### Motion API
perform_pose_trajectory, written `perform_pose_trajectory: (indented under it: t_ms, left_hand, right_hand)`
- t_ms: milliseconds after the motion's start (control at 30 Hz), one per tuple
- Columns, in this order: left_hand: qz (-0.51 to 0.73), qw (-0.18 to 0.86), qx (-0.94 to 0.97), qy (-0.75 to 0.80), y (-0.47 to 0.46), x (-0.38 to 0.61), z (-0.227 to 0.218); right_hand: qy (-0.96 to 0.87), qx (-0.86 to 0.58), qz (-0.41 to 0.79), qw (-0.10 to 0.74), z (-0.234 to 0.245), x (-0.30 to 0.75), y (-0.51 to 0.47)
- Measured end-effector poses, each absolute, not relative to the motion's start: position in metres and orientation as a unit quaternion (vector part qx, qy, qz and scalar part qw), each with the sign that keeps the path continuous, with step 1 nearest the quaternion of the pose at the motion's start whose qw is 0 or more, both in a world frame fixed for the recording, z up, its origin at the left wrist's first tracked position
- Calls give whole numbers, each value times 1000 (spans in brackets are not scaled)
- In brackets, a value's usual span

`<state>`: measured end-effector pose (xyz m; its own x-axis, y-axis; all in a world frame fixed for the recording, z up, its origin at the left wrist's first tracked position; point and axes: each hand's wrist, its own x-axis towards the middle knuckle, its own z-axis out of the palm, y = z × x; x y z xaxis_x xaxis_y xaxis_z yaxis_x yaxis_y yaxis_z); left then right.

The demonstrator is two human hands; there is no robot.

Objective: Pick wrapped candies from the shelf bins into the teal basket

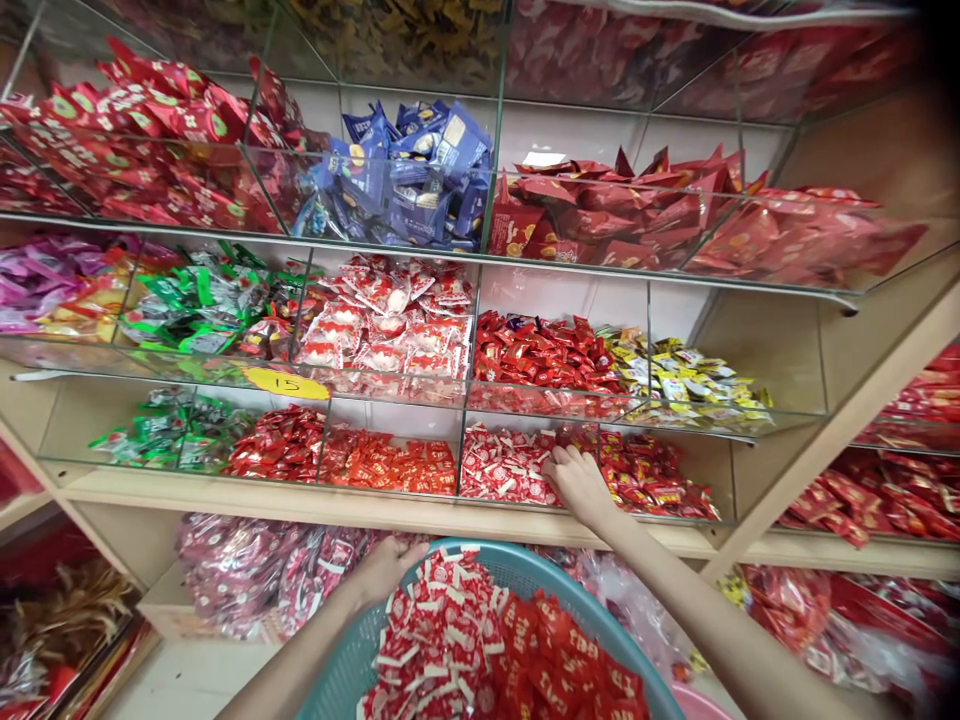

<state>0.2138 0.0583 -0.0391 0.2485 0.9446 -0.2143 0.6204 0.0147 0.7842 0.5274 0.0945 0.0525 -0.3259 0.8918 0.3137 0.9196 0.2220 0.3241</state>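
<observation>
My left hand [391, 567] grips the far left part of the rim of a teal plastic basket [540, 562]. Inside it lie red-and-white wrapped candies [442, 630] on the left and orange-red wrapped candies [566, 665] on the right. My right hand [581, 487] is at the front of a bottom-shelf compartment holding more red-and-white candies [504, 462]. Its fingers are curled closed at the right side of that pile; whatever they may hold is hidden. Right of the hand sit red-and-yellow wrapped candies [656, 470].
Clear-fronted shelves rise above, with red packets [615, 205], blue packets [420, 170] and white-and-red packets [390, 315]. A yellow tag [286, 383] reads 15. A wooden ledge [247, 497] runs beneath the lowest bins, with bagged candies [240, 570] under it.
</observation>
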Motion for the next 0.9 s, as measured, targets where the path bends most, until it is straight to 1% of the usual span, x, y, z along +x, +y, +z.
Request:
perform_pose_trajectory:
  t_ms: [367, 500, 667, 800, 900]
  left_hand:
    - [191, 413, 674, 581, 59, 213, -45]
    - [195, 421, 666, 584, 59, 212, -48]
    - [213, 421, 647, 599, 60, 212, -53]
    - [216, 424, 645, 598, 60, 212, -53]
    - [217, 421, 659, 584, 60, 212, -54]
  right_hand:
    - [-796, -566, -207, 56, 60, 531, 86]
    - [-808, -548, -200, 83, 78, 528, 71]
    - [-826, -513, -189, 138, 98, 508, 44]
    - [-857, -469, -119, 177, 92, 473, 18]
    - [-888, -420, -49, 183, 77, 440, -3]
